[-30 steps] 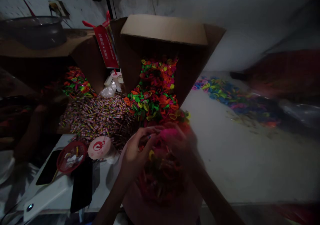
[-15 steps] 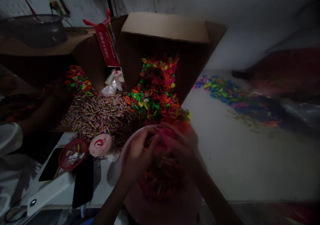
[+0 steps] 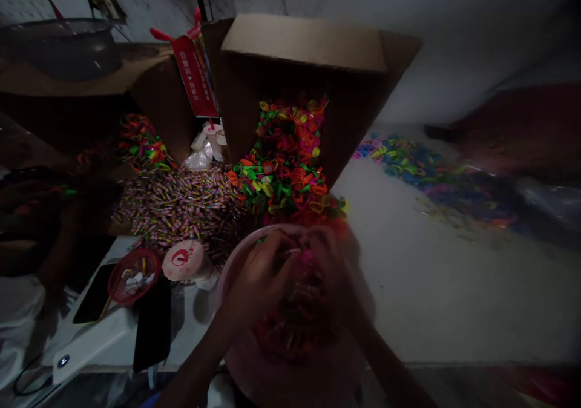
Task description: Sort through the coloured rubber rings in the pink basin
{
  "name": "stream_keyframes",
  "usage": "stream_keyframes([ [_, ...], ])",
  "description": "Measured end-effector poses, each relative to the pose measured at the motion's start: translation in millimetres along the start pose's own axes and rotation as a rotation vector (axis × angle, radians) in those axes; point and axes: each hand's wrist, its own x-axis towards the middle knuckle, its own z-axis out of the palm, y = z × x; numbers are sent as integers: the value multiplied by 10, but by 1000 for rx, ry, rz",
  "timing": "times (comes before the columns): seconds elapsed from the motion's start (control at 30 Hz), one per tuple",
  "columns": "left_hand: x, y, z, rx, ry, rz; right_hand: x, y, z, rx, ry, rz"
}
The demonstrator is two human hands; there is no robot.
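Both hands are over a pale pink tub (image 3: 295, 381) holding small orange and red plastic pieces (image 3: 290, 335). My left hand (image 3: 261, 278) is closed, with a small pale wrapped stick (image 3: 291, 252) at its fingertips. Close against it, my right hand (image 3: 333, 275) has curled fingers around a bright pink plastic piece (image 3: 308, 256); dim light and blur hide its exact shape. Behind the tub, a heap of neon plastic pieces (image 3: 281, 181) spills from a cardboard box (image 3: 358, 105). Left of that lies a pile of small wrapped sticks (image 3: 181, 199).
At left on the table are a lidded cup (image 3: 184, 261), a red basket (image 3: 131, 278), a dark phone (image 3: 153, 329) and a white handheld device (image 3: 91, 341). Another person's arm (image 3: 63, 238) reaches in there. More coloured pieces (image 3: 417, 166) lie at right.
The pink piece was held higher between both hands; now it sits lower and shows less. A pale wrapped stick now shows at my left fingertips. The other person's arm has shifted.
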Motion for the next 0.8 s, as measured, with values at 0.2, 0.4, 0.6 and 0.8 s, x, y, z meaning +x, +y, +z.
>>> stream_keyframes([
  [0.2,-29,29,-19,190,-35,155,-40,62,50,-25,55,18],
  [0.4,-52,50,-13,253,-65,145,-127,-1,39,-30,26,-11],
  [0.6,-49,57,-57,185,-69,123,-202,57,44,-35,10,-5],
  [0.8,-42,31,-106,165,-126,174,-172,1,47,5,-41,-5],
])
